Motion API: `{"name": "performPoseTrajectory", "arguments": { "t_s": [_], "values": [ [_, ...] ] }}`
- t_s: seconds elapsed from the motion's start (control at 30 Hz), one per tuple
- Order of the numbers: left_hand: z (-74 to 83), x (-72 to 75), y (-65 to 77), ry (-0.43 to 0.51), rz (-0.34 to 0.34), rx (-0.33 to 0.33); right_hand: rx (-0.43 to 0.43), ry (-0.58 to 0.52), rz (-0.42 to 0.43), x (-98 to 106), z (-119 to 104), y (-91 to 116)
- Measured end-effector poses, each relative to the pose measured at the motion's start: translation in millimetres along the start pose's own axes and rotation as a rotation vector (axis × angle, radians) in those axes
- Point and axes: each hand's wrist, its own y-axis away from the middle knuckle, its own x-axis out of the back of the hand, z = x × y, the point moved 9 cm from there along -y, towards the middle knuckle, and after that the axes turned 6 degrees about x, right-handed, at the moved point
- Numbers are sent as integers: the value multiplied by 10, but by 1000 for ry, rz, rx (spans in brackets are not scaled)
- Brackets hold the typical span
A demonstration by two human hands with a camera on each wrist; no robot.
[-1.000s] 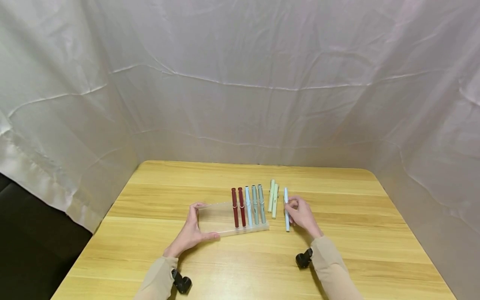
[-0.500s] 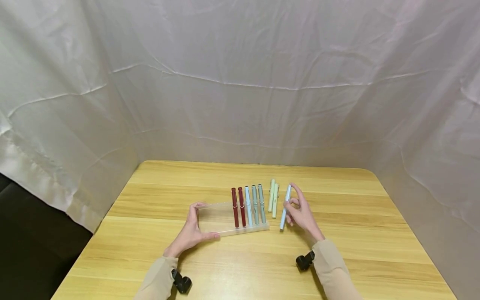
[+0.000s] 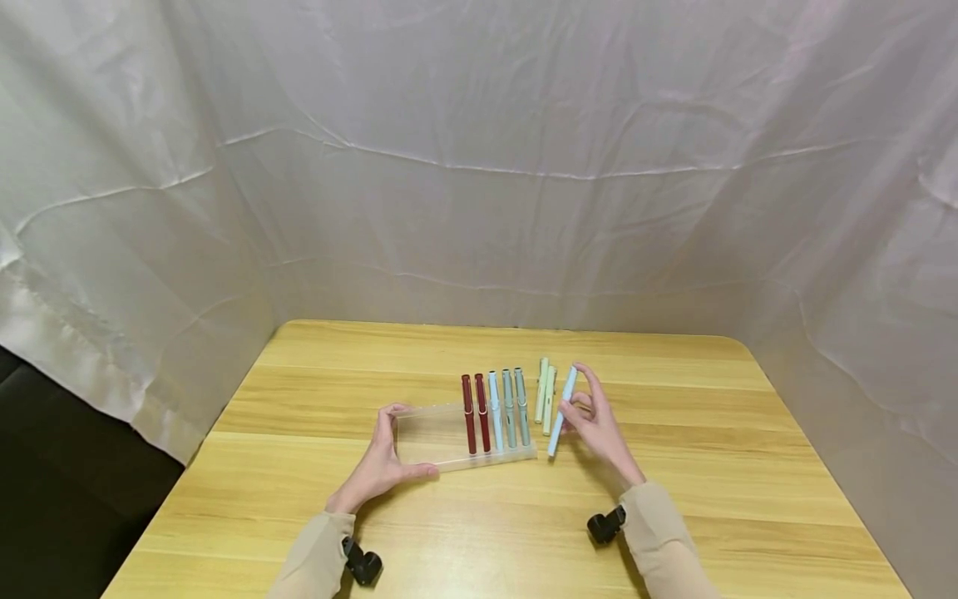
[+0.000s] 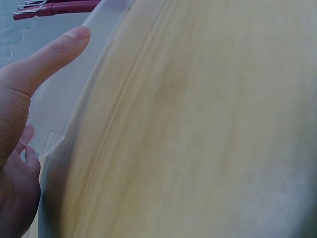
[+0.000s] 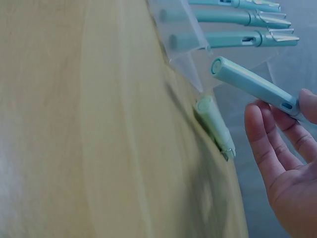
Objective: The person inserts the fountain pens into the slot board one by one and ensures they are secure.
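Note:
My left hand (image 3: 380, 464) grips the left end of a clear pen rack (image 3: 430, 438), thumb along the front edge and fingers at the back. Two dark red pens (image 3: 469, 416), one light blue pen (image 3: 496, 412) and two grey-green pens (image 3: 511, 409) lie side by side in its right part. My right hand (image 3: 602, 428) pinches another light blue pen (image 5: 255, 87), held tilted off the table just right of the rack. In the right wrist view its barrel end points toward the rack. Two pale green pens (image 3: 549, 401) lie between the rack and my right hand.
The wooden table (image 3: 479, 541) has a curtain (image 3: 479, 233) behind it and at both sides. A dark surface (image 3: 60, 491) shows beyond the left table edge. Small black cameras (image 3: 364, 566) sit on both wrists.
My right hand has lifted the light blue pen, tilted it and moved it left toward the rack. Its index finger has stretched to the pen's far end. The left hand and rack stay put.

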Motion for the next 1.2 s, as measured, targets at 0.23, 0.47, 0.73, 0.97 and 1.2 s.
{"name": "performPoseTrajectory", "arguments": {
  "t_s": [0.23, 0.47, 0.73, 0.97, 1.2],
  "values": [
    [21, 3, 4, -2, -1, -7, 30, -8, 19, -40, -142, -13],
    [13, 7, 0, -5, 1, 2, 37, -18, 30, -128, -277, -16],
    [9, 19, -6, -26, 9, -10, 99, -27, 29, -234, -437, -31],
    [22, 19, -6, -24, 11, -6, 125, -25, 23, -340, -540, -35],
    [26, 11, 7, -9, 2, 11, 88, -5, 16, -463, -575, -51]
  ]
}}
